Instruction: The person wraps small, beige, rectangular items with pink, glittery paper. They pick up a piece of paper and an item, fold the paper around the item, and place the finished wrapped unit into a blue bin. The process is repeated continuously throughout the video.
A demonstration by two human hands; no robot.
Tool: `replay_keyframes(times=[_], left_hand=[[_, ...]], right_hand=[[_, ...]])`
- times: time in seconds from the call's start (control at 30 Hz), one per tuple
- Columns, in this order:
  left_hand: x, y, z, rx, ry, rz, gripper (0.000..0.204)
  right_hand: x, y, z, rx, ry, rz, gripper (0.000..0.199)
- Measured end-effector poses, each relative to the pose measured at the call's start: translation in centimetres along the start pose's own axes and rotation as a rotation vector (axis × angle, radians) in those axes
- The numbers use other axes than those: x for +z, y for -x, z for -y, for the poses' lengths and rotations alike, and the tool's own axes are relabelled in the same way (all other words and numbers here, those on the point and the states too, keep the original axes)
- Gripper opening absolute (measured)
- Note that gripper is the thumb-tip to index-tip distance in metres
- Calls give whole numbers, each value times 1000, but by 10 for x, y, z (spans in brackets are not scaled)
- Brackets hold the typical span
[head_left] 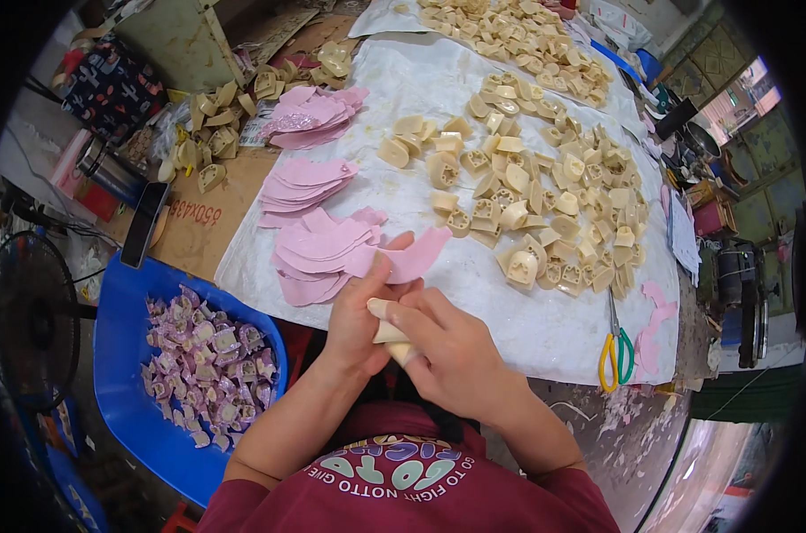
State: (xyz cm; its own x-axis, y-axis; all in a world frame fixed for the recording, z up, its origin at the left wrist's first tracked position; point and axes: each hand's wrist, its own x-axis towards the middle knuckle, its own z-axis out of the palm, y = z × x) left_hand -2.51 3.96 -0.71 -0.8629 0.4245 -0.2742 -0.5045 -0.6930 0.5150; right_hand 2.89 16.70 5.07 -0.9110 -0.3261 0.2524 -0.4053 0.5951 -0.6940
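Workshop setting, seen from above: a long worktable (545,333) covered with a white sheet runs away toward the upper right, with a brown cardboard panel (212,213) laid over its left part. To the left stand a black fan (30,320) and a blue plastic tub (123,355), low beside the table. At the right, cluttered shelving (732,204) lines the table's edge, and daylight enters through an opening (745,89) at upper right.

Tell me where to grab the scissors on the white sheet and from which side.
Take the scissors by the yellow and green handle loops, coming from the near table edge. They lie flat with the loops toward the person and the blades pointing away toward the cream pieces, so the loops are nearest and blunt.
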Motion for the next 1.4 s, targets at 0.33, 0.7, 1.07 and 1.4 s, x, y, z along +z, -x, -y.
replay_keyframes(times=[0.33, 0.7, 1.07, 1.4], left_hand=[[0, 17, -16, 135, 73, -95, 42], [-14, 39, -25, 206, 60, -10, 39], [-3, 56, -25, 185, -79, 65, 41], [0, 57, -28, 175, -43, 109, 42]], right_hand=[[41, 5, 0, 17, -377, -211, 34], [24, 3, -6, -28, -308, -381, 32], [27, -7, -10, -274, -123, -419, 37], [21, -8, -6, -275, -95, -411, 37]])
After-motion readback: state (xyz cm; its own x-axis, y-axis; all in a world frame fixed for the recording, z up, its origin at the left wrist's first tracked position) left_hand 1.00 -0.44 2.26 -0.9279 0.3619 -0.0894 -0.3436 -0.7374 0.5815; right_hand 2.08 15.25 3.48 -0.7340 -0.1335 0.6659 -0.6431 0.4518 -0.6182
